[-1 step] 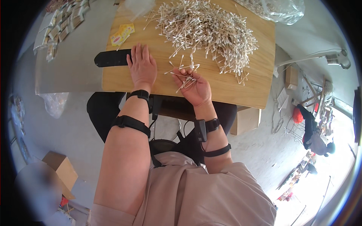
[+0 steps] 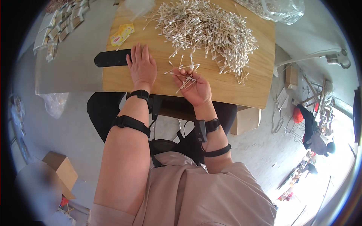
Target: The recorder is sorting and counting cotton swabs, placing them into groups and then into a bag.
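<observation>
My left hand (image 2: pixel 143 69) lies palm down near the left part of the wooden table (image 2: pixel 241 92), fingers stretched out and holding nothing. Its edge touches or covers the right end of a flat black strip (image 2: pixel 111 59). My right hand (image 2: pixel 199 92) is turned palm up at the table's near edge, its fingers curled around several cotton swabs (image 2: pixel 182 86) that lie across the palm and fingers. Just beyond those fingertips are a few loose swabs (image 2: pixel 182 60). Farther back spreads a big heap of white-tipped cotton swabs (image 2: pixel 207 30).
Yellow paper packets (image 2: pixel 122 34) lie at the table's left side, near a clear plastic bag (image 2: pixel 137 7). Another plastic bag (image 2: pixel 281 11) sits at the far right. Small packs (image 2: pixel 62 26) cover part of a grey surface on the left. A cardboard box (image 2: pixel 247 120) stands below the table's right side.
</observation>
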`<state>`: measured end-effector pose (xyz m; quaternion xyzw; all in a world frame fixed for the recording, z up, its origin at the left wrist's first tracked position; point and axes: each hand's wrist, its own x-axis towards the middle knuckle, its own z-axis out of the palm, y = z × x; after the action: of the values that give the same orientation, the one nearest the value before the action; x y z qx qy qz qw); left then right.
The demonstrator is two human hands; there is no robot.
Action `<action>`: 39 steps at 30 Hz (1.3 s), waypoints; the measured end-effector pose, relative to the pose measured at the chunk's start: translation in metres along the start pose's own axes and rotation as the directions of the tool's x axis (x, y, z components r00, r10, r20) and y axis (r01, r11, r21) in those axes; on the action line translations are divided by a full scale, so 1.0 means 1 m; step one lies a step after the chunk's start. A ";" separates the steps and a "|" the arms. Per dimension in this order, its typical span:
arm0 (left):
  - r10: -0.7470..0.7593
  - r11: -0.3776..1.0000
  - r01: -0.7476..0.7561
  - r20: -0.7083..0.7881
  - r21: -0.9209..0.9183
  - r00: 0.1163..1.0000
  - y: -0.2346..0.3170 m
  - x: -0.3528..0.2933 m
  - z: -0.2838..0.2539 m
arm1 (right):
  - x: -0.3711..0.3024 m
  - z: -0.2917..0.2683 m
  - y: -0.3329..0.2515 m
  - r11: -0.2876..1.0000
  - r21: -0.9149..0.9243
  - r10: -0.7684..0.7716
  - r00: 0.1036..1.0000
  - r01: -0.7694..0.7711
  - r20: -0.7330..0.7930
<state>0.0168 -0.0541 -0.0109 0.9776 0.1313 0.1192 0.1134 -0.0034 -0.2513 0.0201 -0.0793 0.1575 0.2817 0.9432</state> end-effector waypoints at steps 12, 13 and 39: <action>0.004 1.000 -0.004 -0.018 0.009 1.000 -0.002 0.001 0.002 | -0.017 0.016 -0.001 0.998 -0.066 0.014 0.998 -0.018 -0.064; 0.004 1.000 -0.004 -0.019 0.009 1.000 -0.002 0.002 0.002 | -0.019 0.015 -0.002 0.993 -0.100 0.058 0.997 -0.062 -0.041; 0.001 0.999 -0.001 -0.014 0.040 1.000 -0.006 -0.002 0.003 | -0.017 -0.115 0.072 -0.688 -0.638 0.016 0.872 -0.345 -0.489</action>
<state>0.0145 -0.0498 -0.0151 0.9789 0.1339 0.1233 0.0927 -0.0864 -0.2279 -0.0865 -0.8571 -0.0836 0.4626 0.2107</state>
